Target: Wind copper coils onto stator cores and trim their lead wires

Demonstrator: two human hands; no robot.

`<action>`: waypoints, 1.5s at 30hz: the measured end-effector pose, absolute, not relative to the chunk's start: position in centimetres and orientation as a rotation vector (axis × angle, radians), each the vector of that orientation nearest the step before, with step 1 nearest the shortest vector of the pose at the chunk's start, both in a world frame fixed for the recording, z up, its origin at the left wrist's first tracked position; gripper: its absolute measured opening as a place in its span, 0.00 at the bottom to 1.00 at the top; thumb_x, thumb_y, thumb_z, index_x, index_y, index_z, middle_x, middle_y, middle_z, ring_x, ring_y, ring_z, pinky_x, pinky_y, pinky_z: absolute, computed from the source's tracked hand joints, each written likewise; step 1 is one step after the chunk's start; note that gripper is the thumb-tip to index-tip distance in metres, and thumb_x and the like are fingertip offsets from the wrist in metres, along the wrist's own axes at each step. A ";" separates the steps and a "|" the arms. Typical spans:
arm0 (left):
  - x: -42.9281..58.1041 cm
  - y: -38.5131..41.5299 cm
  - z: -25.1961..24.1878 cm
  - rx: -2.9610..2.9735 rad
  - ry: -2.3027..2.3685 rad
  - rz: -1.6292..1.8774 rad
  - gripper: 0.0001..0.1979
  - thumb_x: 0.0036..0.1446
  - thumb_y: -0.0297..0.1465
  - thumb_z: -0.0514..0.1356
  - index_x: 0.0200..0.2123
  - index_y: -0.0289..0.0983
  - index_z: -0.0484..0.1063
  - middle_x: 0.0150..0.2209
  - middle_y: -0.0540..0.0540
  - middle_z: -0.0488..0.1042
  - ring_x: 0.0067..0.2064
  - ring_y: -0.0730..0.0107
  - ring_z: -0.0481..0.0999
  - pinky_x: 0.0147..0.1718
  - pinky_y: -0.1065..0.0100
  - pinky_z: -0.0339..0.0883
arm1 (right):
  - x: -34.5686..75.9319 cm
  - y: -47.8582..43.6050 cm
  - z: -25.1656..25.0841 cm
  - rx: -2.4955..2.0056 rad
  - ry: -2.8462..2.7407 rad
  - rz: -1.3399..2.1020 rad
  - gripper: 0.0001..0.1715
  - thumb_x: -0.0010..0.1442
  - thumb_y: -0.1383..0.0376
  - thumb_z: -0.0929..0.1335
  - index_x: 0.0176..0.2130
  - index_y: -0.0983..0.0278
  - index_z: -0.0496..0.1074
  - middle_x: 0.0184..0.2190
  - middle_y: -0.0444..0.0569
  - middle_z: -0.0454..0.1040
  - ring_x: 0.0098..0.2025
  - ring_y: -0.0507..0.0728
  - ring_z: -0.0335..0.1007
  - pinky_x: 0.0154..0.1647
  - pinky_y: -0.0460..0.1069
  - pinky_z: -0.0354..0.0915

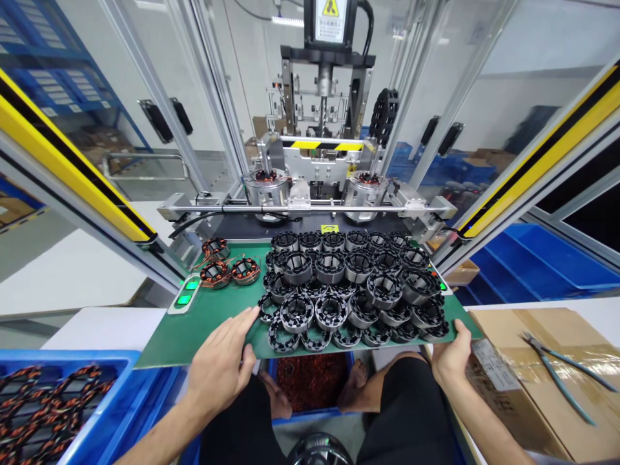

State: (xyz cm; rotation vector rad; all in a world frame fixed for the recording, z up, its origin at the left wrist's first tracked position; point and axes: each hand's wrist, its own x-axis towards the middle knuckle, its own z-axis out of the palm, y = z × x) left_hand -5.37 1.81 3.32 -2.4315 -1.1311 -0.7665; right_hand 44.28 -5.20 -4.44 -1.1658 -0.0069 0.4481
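A green tray board [213, 323] carries a heap of several black ring-shaped stator cores [349, 290]. My left hand [220, 365] grips the board's front edge, thumb on top beside the nearest rings. On the board's right front corner my right hand [453, 355] is closed in the same way. The board lies over the green bench mat [194, 336] in front of the press machine [322, 161]. Three copper-wound stators [225, 268] sit on the mat at the left.
A blue bin [62, 400] with wound stators stands at the lower left. A cardboard box [542, 374] with pliers [562, 368] on top is at the right. Between my legs sits a blue bin of copper scraps [312, 381]. Yellow light curtains [72, 168] flank the machine opening.
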 end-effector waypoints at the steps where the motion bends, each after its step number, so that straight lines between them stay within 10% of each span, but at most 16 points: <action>1: -5.4 1.8 3.3 -2.434 -1.132 -0.768 0.44 0.74 0.25 0.54 0.89 0.40 0.47 0.67 0.39 0.86 0.61 0.53 0.90 0.66 0.55 0.79 | 44.3 -5.2 -4.6 -1.167 -0.014 0.462 0.25 0.56 0.49 0.74 0.49 0.59 0.81 0.55 0.47 0.87 0.69 0.64 0.80 0.81 0.62 0.69; 19: -5.7 1.9 2.6 -2.459 -1.166 -0.783 0.45 0.72 0.25 0.55 0.89 0.42 0.49 0.69 0.40 0.85 0.63 0.53 0.89 0.68 0.54 0.78 | 45.2 -5.7 -6.0 -1.142 -0.090 0.491 0.31 0.59 0.47 0.76 0.56 0.59 0.80 0.57 0.47 0.87 0.66 0.65 0.83 0.71 0.63 0.80; 45: -5.2 1.8 3.2 -2.422 -1.123 -0.785 0.42 0.74 0.25 0.53 0.88 0.38 0.51 0.66 0.39 0.87 0.61 0.54 0.90 0.65 0.56 0.78 | 44.6 -5.3 -4.7 -1.175 -0.049 0.432 0.22 0.58 0.50 0.74 0.48 0.58 0.81 0.54 0.44 0.87 0.69 0.62 0.80 0.82 0.62 0.68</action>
